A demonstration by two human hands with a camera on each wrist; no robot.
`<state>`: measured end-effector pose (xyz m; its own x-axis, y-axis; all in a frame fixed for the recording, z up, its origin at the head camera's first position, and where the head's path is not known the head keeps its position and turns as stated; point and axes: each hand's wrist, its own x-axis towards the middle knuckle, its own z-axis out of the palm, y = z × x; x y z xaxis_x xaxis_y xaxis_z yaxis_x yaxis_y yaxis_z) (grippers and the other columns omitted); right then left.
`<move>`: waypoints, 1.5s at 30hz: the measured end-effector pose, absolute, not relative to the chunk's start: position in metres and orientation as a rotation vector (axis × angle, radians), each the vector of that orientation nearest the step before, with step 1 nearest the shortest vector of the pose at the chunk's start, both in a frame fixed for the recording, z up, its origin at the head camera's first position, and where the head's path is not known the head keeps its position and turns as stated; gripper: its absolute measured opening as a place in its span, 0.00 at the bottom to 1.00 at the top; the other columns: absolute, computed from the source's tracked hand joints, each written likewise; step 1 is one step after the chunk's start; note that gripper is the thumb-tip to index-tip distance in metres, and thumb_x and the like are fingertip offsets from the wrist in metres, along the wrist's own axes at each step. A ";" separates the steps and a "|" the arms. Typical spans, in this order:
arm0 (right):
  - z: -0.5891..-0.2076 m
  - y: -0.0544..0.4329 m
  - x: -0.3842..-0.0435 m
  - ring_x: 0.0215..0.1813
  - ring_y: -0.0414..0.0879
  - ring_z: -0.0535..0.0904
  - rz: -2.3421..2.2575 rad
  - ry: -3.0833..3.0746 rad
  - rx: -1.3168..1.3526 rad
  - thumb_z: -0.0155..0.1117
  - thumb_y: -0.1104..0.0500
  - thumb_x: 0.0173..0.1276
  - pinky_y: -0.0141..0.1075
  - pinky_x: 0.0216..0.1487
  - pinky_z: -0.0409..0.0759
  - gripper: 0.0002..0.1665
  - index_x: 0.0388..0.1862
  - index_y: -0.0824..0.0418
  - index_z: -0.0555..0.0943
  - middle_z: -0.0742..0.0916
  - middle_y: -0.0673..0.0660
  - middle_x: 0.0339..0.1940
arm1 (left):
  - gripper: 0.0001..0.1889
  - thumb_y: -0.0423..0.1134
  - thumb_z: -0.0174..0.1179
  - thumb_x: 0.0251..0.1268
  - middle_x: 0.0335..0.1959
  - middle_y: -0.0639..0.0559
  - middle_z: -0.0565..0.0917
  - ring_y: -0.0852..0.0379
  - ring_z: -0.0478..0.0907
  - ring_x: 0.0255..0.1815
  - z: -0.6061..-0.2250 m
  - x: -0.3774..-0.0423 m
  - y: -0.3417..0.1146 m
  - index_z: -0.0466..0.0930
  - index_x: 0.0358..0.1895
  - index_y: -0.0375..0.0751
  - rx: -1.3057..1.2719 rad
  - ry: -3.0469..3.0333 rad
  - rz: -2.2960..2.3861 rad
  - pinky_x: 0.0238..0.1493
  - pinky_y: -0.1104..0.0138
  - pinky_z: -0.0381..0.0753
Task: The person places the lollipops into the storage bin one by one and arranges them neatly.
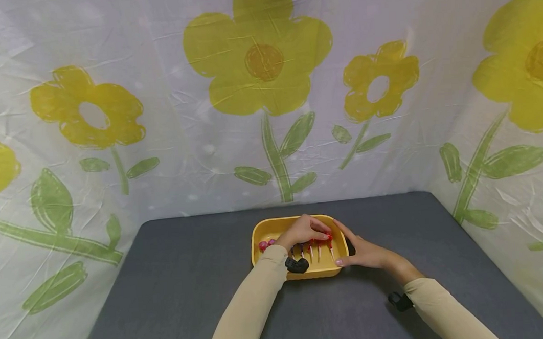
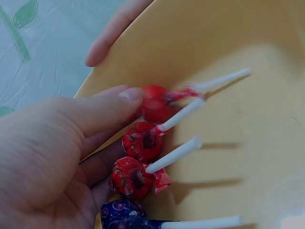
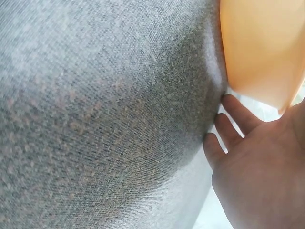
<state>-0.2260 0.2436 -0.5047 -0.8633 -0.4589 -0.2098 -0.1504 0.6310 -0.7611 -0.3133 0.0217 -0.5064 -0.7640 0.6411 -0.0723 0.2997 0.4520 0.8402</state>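
Observation:
Inside a yellow tray [image 1: 274,222], my left hand [image 1: 304,231] pinches the wrapped head of a red lollipop [image 2: 155,101] near the tray's right end. Below it in the left wrist view lie two more red lollipops [image 2: 143,141] and a dark blue lollipop [image 2: 121,211], their white sticks pointing the same way. My right hand [image 1: 367,253] spans the tray's right end with spread, fairly straight fingers, the thumb at the front corner and the index finger along the rim. The right wrist view shows this hand beside the tray's outer wall [image 3: 257,47].
Pink-wrapped lollipops [image 1: 264,246] lie at the tray's left end, partly hidden by my left wrist. The tray stands on a dark grey table [image 1: 190,286]. A flower-printed cloth [image 1: 169,159] hangs behind the table and at both sides.

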 end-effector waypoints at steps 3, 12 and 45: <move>-0.505 0.244 -0.226 0.82 0.70 0.41 -1.103 2.470 -0.485 0.71 0.40 0.62 0.72 0.70 0.54 0.67 0.81 0.38 0.31 0.44 0.63 0.84 | 0.10 0.37 0.68 0.63 0.44 0.48 0.91 0.61 0.86 0.39 -0.507 -0.313 0.022 0.89 0.46 0.42 0.814 2.342 1.214 0.42 0.75 0.82; -0.503 0.245 -0.225 0.82 0.70 0.42 -1.106 2.470 -0.495 0.71 0.40 0.62 0.72 0.71 0.54 0.67 0.82 0.40 0.32 0.44 0.64 0.84 | 0.10 0.37 0.68 0.62 0.44 0.48 0.91 0.64 0.84 0.36 -0.506 -0.312 0.024 0.90 0.46 0.42 0.814 2.336 1.219 0.41 0.76 0.82; -0.482 0.251 -0.221 0.81 0.71 0.45 -1.068 2.590 -0.566 0.72 0.48 0.64 0.75 0.68 0.52 0.64 0.83 0.44 0.35 0.51 0.64 0.83 | 0.17 0.43 0.59 0.72 0.58 0.46 0.85 0.52 0.81 0.60 -0.445 -0.304 -0.031 0.82 0.59 0.42 0.954 2.304 1.241 0.63 0.60 0.79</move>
